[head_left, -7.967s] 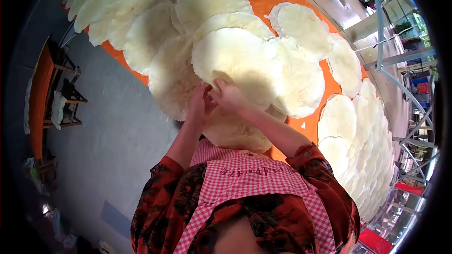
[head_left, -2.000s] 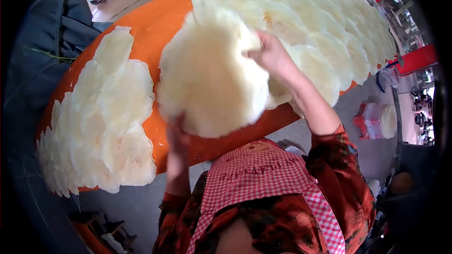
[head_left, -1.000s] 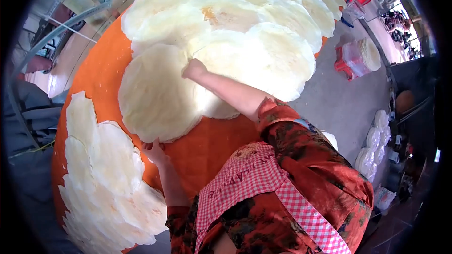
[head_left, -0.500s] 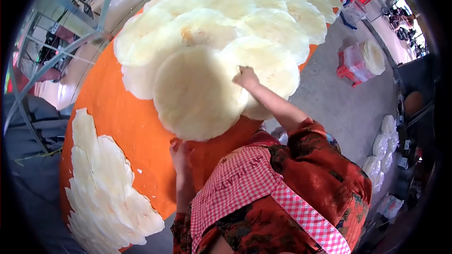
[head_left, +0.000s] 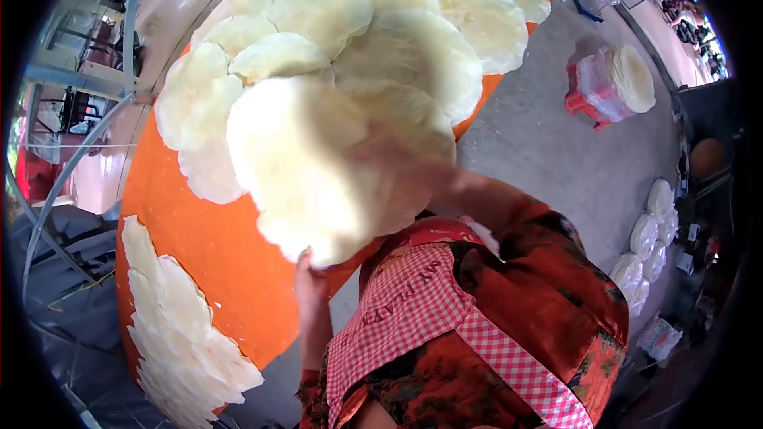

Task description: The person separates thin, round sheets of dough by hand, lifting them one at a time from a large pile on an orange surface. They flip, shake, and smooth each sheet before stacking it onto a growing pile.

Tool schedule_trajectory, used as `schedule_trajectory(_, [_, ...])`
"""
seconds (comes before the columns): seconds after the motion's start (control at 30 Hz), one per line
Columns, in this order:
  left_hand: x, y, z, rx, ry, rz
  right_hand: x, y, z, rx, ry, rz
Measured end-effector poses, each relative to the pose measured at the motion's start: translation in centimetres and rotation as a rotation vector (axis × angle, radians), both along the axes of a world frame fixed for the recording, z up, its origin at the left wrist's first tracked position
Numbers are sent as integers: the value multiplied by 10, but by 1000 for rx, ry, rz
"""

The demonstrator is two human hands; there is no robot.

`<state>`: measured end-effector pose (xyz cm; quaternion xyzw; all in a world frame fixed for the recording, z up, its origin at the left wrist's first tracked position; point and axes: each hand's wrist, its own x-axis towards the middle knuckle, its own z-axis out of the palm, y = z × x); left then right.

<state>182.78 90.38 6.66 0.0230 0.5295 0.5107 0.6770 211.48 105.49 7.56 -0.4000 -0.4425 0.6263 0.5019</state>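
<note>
1 pale round sheet was held over the orange desk | its lower edge was clamped in the left hand | right hand was blurred, grip could not be determined

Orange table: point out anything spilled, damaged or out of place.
A small white scrap lies loose on the orange table, near the overlapping sheets at lower left, possibly broken off one. Nothing else stands out.
</note>
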Motion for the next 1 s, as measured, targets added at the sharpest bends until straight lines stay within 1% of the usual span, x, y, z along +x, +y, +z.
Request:
schedule_trajectory(0.07, [33, -3, -3, -130, -5, -154, 70, 0, -5, -34, -366, 43])
schedule_trajectory(0.1, [58, 2, -2, -79, 94, -139, 91, 6, -10, -87, -654, 34])
schedule_trajectory(0.13, [62, 1, -28, -74, 248, -145, 111, 13, -16, -152, -936, 53])
schedule_trajectory(0.2, [71, 8, -45, -10, 263, -171, 131, 14, -24, -169, -1150, -83])
schedule_trajectory(0.23, [73, 11, -61, 24, 211, -184, 128, 5, -31, 51, -1462, -350])
schedule_trajectory(0.27, [73, 11, -78, 55, 162, -173, 129, 4, -34, -65, -1438, -365])
schedule_trajectory(0.3, [72, 11, -78, 90, 123, -136, 130, 8, -36, -160, -1405, -361])
schedule_trajectory(0.33, [70, 6, -77, 106, 173, -102, 127, 15, -40, -247, -1364, -345])
schedule_trajectory(0.4, [88, 13, -51, 139, 269, -81, 146, 21, -51, -342, -825, -300])
schedule_trajectory(0.43, [86, 13, -64, 154, 232, -57, 150, 27, -69, -319, -839, -375])
schedule_trajectory(0.53, [95, 24, -45, 10, -12, -52, 148, 35, -49, -370, -262, 7])
schedule_trajectory(0.57, [99, 26, -46, 1, -18, -89, 140, 35, -30, -248, -284, 45])
schedule_trajectory(0.6, [103, 25, -48, -11, -35, -135, 141, 41, -34, -281, -490, 53])
schedule_trajectory(0.63, [100, 22, -70, 31, -247, -174, 130, 39, -6, -224, -671, -8])
schedule_trajectory(0.67, [101, 23, -86, 20, -329, -204, 127, 38, 19, -227, -596, 3])
schedule_trajectory(0.7, [113, 22, -77, 36, -254, -224, 128, 41, 42, -217, -512, 24])
schedule_trajectory(0.73, [123, 25, -59, 56, -170, -236, 133, 47, 68, -183, -591, 25])
schedule_trajectory(0.8, [159, 37, -12, 114, -199, -160, 149, 60, 113, -116, -746, 40])
schedule_trajectory(0.83, [177, 45, -1, 140, -216, -117, 165, 67, 125, -133, -640, 61])
schedule_trajectory(0.87, [194, 57, -1, 133, -184, -98, 184, 83, 120, -118, -646, 39])
schedule_trajectory(0.93, [232, 82, -8, 117, -122, -69, 234, 119, 83, -92, -656, -13])
schedule_trajectory(0.97, [253, 96, -17, 176, -85, -37, 257, 138, 55, -100, -630, -42])
schedule_trajectory(1.0, [271, 107, -34, 176, -42, -8, 275, 148, 37, -65, -681, -64])
